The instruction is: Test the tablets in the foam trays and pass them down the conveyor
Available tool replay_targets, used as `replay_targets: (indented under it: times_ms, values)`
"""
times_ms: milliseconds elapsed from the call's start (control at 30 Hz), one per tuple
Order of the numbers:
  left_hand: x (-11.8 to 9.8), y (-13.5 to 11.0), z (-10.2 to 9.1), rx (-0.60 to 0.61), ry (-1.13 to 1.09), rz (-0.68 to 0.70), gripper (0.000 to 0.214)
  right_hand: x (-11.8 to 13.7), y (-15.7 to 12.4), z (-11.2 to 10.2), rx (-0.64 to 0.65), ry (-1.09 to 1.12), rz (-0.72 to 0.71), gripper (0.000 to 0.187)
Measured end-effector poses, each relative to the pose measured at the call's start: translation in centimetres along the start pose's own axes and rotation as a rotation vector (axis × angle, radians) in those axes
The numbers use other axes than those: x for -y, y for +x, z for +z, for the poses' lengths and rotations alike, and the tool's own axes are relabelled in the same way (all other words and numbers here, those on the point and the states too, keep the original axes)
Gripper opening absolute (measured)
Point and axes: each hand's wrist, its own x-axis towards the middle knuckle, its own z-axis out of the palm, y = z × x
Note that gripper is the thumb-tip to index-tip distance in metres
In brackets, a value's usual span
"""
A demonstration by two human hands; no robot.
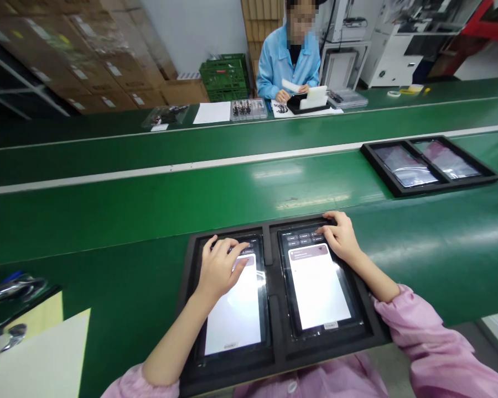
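Two lit tablets lie side by side in a black foam tray at the near edge of the bench. My left hand is over the top of the left tablet, fingers spread and index finger near the upper right of its screen. At the right tablet's top right corner is my right hand, fingers apart and one fingertip by the row of menu buttons. Both screens show a dark panel at the top and white below. Neither hand holds anything.
Another black tray with two dark-screened tablets sits on the green conveyor at the right. Papers and shiny metal items lie at the left. Across the line, a person in a blue jacket handles a tablet in a case.
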Motion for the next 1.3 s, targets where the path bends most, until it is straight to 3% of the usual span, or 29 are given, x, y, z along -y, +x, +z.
replay_targets:
  times_ms: [100,233,400,500,633,800,967,1300]
  values:
    - [-0.1,0.0,-0.1,-0.001,0.038,-0.011,0.046,0.0,0.1,0.0,0.046,-0.008,-0.025,0.038]
    - [0.2,0.5,-0.5,-0.029,0.003,-0.081,0.047,0.0,0.3,0.0,0.01,-0.008,0.114,0.04]
    - [0.7,2.6,-0.5,0.227,-0.052,-0.249,0.047,0.6,0.9,0.4,0.078,-0.187,0.296,0.036]
    - [1.1,4.0,-0.7,0.36,-0.049,-0.258,0.046,0.8,1.5,0.1,0.172,-0.287,0.259,0.036]
    - [1.6,5.3,-1.5,0.453,-0.042,-0.251,0.047,0.2,3.1,-1.1,0.349,-0.262,0.134,0.035]
    - [1.7,5.6,-2.1,0.475,-0.025,-0.252,0.043,-0.7,5.9,-2.2,0.572,-0.201,0.065,0.036]
    - [1.7,5.7,-2.8,0.507,-0.101,-0.295,0.036,-0.8,6.8,-2.0,0.643,-0.185,0.105,0.033]
    - [2.7,5.9,-3.1,0.559,-0.121,-0.267,0.042,1.9,7.2,-3.8,0.782,-0.162,0.251,0.057]
